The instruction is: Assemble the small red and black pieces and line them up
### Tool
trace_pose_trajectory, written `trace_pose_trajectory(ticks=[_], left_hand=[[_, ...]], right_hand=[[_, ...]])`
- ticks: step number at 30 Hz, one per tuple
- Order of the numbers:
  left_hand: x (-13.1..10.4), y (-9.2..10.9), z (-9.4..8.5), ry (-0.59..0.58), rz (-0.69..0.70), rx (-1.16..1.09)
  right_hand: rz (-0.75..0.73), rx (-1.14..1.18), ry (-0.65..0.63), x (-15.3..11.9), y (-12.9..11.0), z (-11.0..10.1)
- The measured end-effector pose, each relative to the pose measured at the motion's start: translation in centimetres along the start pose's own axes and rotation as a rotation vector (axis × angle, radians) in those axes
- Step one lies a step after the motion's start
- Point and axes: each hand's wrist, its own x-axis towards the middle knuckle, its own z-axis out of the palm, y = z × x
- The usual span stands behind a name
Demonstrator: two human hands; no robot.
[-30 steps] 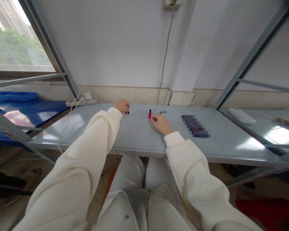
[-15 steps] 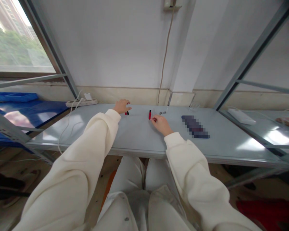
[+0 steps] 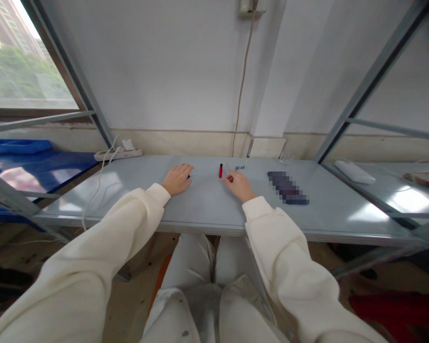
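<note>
My left hand [image 3: 177,179] lies palm down on the left half of the grey table, open, fingers stretched out. A small black end of something [image 3: 189,176] shows by its thumb; the rest is hidden under the hand. My right hand [image 3: 240,185] rests on the table with its fingers curled in a pinch. What they hold, if anything, is too small to make out. Just left of its fingertips, a slim red tube with a black top [image 3: 220,171] stands upright. Several tiny metallic pieces [image 3: 240,167] lie beyond the right hand.
A blurred-out dark flat object [image 3: 288,188] lies right of my right hand. A white power strip with cables [image 3: 118,153] sits at the table's back left. A metal frame [image 3: 374,85] rises at the right. A white box [image 3: 354,172] lies on the neighbouring table.
My left hand has come down nearer to me and flattened, covering the spot where small red and black pieces showed. My right hand stays by the red tube, its fingers still curled.
</note>
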Motion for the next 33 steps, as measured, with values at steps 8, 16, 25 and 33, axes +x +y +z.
trace_pose_trajectory(ticks=[8, 16, 25, 33], left_hand=[[-1.2, -1.9, 1.0, -0.166, -0.064, -0.04], [0.3, -1.6, 0.9, -0.096, -0.099, -0.22], [1.4, -1.5, -1.5, 0.027, -0.083, -0.315], [2.4, -3.3, -1.1, 0.157, -0.277, -0.442]], right_hand=[[-0.012, 0.011, -0.015, 0.0, 0.4, 0.0], [-0.282, -0.013, -0.101, 1.2, -3.6, 1.5], [-0.313, -0.151, -0.239, 3.7, -8.3, 3.6], [-0.212, -0.025, -0.258, 7.1, -8.9, 6.0]])
